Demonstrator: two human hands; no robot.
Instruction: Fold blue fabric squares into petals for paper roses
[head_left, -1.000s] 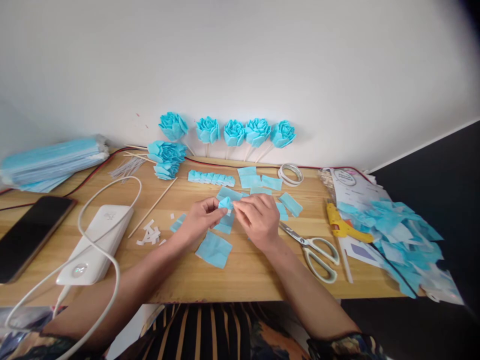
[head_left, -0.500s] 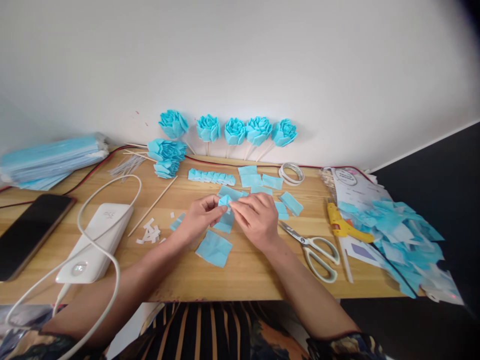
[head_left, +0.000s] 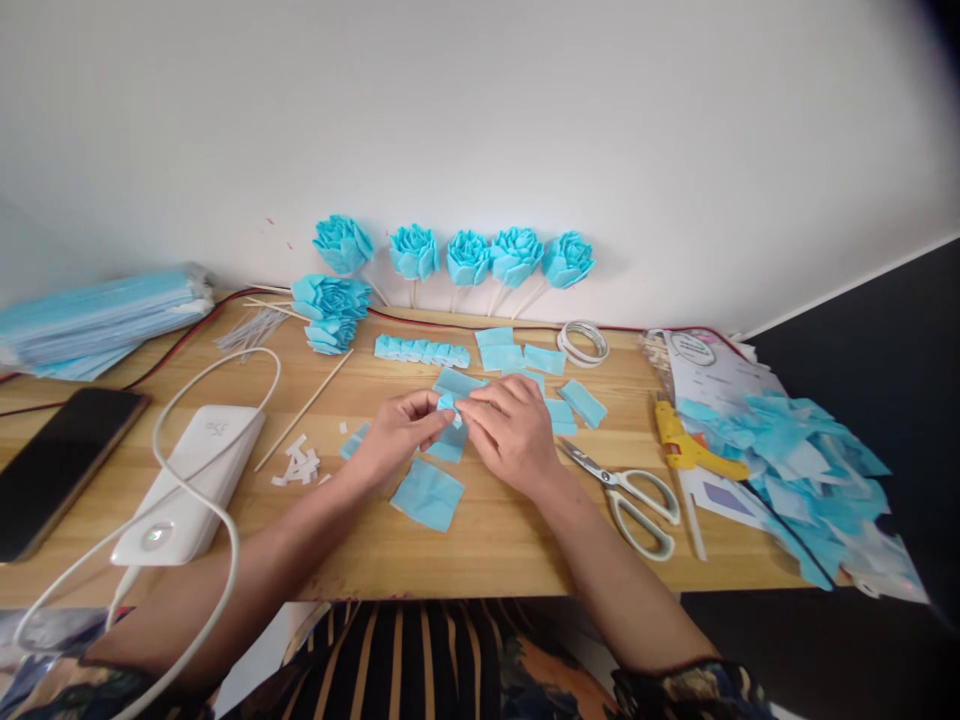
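My left hand (head_left: pixel 397 432) and my right hand (head_left: pixel 512 430) meet over the middle of the wooden table (head_left: pixel 480 545). Both pinch a small folded blue piece (head_left: pixel 448 404) between their fingertips. Flat blue squares lie under and around them, the largest square (head_left: pixel 428 494) just in front of my left wrist. A row of folded blue petals (head_left: pixel 422 351) sits behind the hands. Several finished blue flowers (head_left: pixel 468 256) on sticks lean against the wall.
Scissors (head_left: pixel 628 490) lie right of my right hand, beside a yellow glue gun (head_left: pixel 686 447) and a heap of blue scraps (head_left: pixel 799 460). A tape roll (head_left: pixel 582 343) sits at the back. Left: white power bank (head_left: pixel 191 480) with cable, black phone (head_left: pixel 56 465), mask stack (head_left: pixel 97 320), wooden skewer (head_left: pixel 304 412).
The two hands have closed in a little on the folded blue piece, my right fingers now covering more of it. Nothing else on the table has moved.
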